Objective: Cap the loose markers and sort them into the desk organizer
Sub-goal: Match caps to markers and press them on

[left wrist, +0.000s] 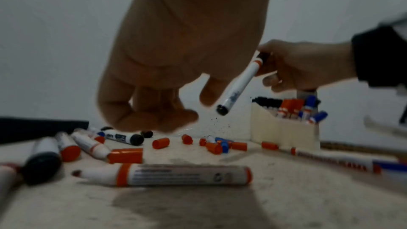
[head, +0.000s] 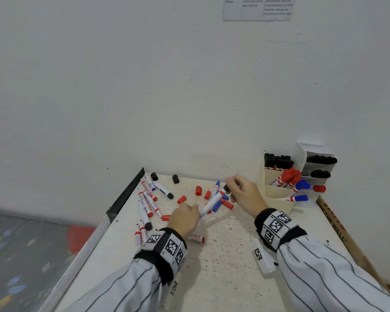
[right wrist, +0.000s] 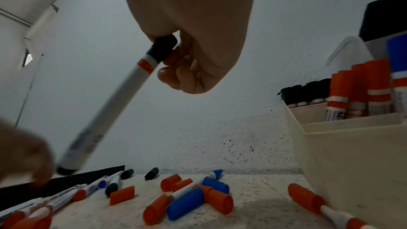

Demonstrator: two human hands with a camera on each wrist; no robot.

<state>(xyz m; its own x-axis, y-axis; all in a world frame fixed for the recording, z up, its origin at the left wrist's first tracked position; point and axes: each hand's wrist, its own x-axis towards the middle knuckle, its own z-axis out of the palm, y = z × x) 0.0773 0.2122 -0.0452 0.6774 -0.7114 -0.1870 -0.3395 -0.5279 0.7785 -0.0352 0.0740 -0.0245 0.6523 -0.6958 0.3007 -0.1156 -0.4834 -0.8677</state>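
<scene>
My right hand (head: 230, 185) pinches the black cap end of a white marker (head: 212, 202) and holds it slanted above the table; the grip (right wrist: 169, 53) also shows in the right wrist view. The marker's lower end (left wrist: 222, 110) hangs free beside my left hand (left wrist: 154, 111), whose fingers are loosely curled and hold nothing. Several uncapped markers (head: 149, 203) lie at the left. Loose red caps (head: 198, 190), a blue cap (head: 216, 206) and black caps (head: 175, 179) lie scattered in the middle. The cream desk organizer (head: 277, 194) at the back right holds black, red and blue capped markers.
A white holder (head: 320, 163) with black markers stands behind the organizer against the wall. A white tagged card (head: 262, 257) lies near my right wrist. A black strip (head: 124, 197) runs along the table's left edge, and a printed cardboard strip (head: 338, 224) along the right.
</scene>
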